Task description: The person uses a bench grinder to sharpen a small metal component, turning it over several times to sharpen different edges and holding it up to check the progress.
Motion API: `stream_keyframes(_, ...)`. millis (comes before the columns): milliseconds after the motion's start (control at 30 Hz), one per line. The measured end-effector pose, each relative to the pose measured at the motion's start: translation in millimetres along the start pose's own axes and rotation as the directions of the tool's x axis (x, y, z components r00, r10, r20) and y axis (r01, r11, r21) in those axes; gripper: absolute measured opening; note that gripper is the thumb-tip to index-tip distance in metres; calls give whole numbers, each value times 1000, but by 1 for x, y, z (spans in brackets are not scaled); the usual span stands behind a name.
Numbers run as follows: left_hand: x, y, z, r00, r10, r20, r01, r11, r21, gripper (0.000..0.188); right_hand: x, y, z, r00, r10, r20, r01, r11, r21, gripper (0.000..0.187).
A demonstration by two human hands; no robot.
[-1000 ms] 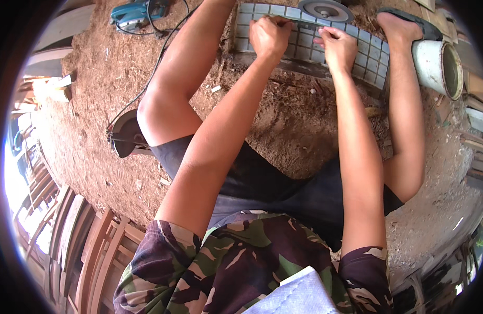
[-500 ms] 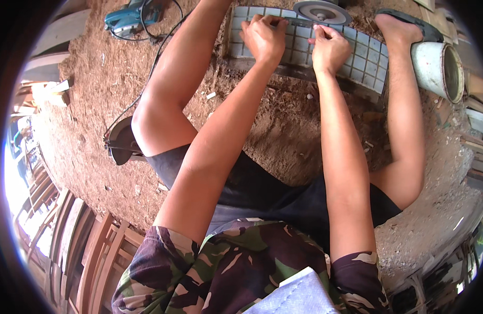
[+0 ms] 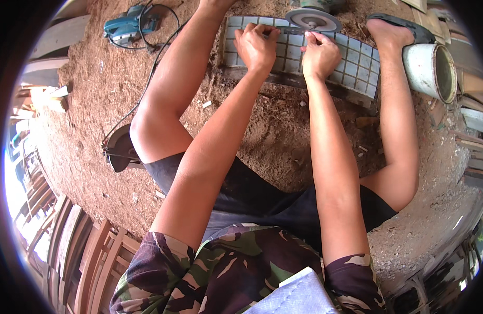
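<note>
My left hand [image 3: 256, 48] is closed on one end of a thin, flat dark metal strip [image 3: 292, 31], which looks like a blade. The other end sits at the pinched fingertips of my right hand [image 3: 321, 56]. Just beyond the strip is a round grinding wheel [image 3: 299, 17] on a greenish machine body. The strip lies close to the wheel's near edge; whether they touch I cannot tell. Beneath both hands is a board covered in pale square tiles [image 3: 365, 63] with dark joints.
A white bucket [image 3: 420, 68] lies tipped beside my right foot. To the far left rests a blue power tool [image 3: 127, 26] with a black cable [image 3: 152, 68]. Near my left knee is a dark disc-shaped tool [image 3: 121, 149]. Wooden pieces [image 3: 92, 261] are stacked at lower left.
The whole view has shifted slightly, so the scene appears a little lower and further left. Both hands keep their hold on the strip beside the wheel.
</note>
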State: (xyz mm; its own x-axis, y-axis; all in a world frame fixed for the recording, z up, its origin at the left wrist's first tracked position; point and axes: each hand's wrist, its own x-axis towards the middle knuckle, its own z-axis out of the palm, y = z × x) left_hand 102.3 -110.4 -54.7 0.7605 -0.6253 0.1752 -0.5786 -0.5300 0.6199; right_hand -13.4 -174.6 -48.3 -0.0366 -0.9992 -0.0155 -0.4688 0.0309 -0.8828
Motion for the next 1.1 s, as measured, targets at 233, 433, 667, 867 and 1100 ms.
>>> stream_keyframes(233,7,-2,2,999,41,11,-41,999,23,20,1,-3,-2,1000,13,0,-13,1000,-17,16)
stream_keyframes(433,9,3,3,999,39,24,-39,999,27,19,4,1,-2,1000,2,-16,-2,1000,-11,17)
stream_keyframes(667,9,0,6,999,38,39,-40,999,32,22,2,-3,-5,999,38,-2,-38,999,-15,15)
stream_keyframes(867,7,4,9,999,45,13,-45,999,14,20,4,-3,-10,1000,29,2,-29,998,-48,16)
stream_keyframes(1100,5,9,12,999,41,7,-41,999,4,17,7,3,-12,1000,25,-7,-25,1000,-11,18)
